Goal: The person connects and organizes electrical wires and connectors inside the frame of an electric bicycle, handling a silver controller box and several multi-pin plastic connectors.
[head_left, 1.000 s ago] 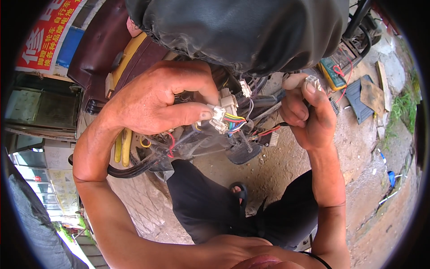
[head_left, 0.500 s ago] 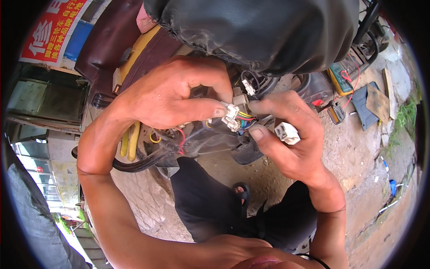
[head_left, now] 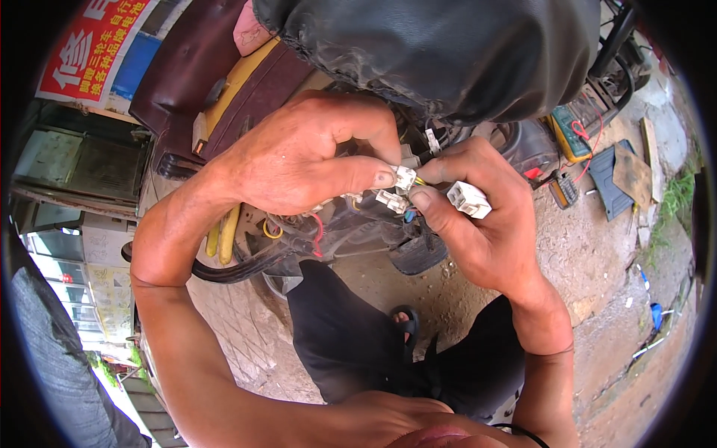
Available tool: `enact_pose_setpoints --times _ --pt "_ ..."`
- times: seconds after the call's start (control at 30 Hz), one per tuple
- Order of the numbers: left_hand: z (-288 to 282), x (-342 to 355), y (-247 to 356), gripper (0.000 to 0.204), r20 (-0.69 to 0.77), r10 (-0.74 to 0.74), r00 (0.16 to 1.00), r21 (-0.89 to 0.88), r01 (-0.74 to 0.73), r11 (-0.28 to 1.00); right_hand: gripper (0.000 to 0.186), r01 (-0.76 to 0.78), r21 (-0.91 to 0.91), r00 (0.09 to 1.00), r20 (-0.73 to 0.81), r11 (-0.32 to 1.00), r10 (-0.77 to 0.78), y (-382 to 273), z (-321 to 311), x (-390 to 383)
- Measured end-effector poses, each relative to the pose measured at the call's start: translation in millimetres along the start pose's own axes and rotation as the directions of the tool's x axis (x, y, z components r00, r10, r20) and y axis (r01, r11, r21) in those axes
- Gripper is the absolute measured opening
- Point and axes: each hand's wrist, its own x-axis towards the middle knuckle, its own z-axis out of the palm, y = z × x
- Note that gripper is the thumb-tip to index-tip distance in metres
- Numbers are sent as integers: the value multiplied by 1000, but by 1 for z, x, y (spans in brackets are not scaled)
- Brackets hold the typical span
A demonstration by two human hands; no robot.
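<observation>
Between thumb and bent forefinger, my left hand (head_left: 314, 153) pinches a white plastic wire connector (head_left: 404, 178). My right hand (head_left: 489, 216) is closed on the coloured wires (head_left: 420, 181) just right of that connector, thumb tip facing the forefinger. A larger white connector (head_left: 469, 199) rests in the crook of my right hand, its open sockets showing. Just below the pinched connector hangs another white connector (head_left: 391, 200), next to my right thumb. A small white plug (head_left: 432, 142) stands above my right fingers. Most of the wiring behind my hands is hidden.
A black vehicle seat (head_left: 441, 60) bulges over the work. Yellow-handled pliers (head_left: 227, 235), a red wire (head_left: 319, 235) and a black frame tube (head_left: 224, 273) lie at left. At right are a multimeter (head_left: 569, 138), a dark panel (head_left: 609, 183) and a wood strip (head_left: 651, 149).
Both hands have drawn closer together, the left moving right with its connector. The pinched connector and the one below it now sit further apart, and fewer wires show between my hands.
</observation>
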Motion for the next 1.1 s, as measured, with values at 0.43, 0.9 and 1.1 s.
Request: enact_pose_setpoints --times 0.43,0.9,1.1 --pt "-6 -1 0 19 89 9 996 18 -10 1000 13 36 -2 999 41 999 -36 4 -5 -3" --pt "0 -3 1 17 52 70 996 96 -74 993 12 56 -16 998 12 998 -55 0 0 -1" --pt "2 -2 -1 17 66 94 993 112 -101 989 20 -75 -4 992 102 997 75 -5 0 -3"
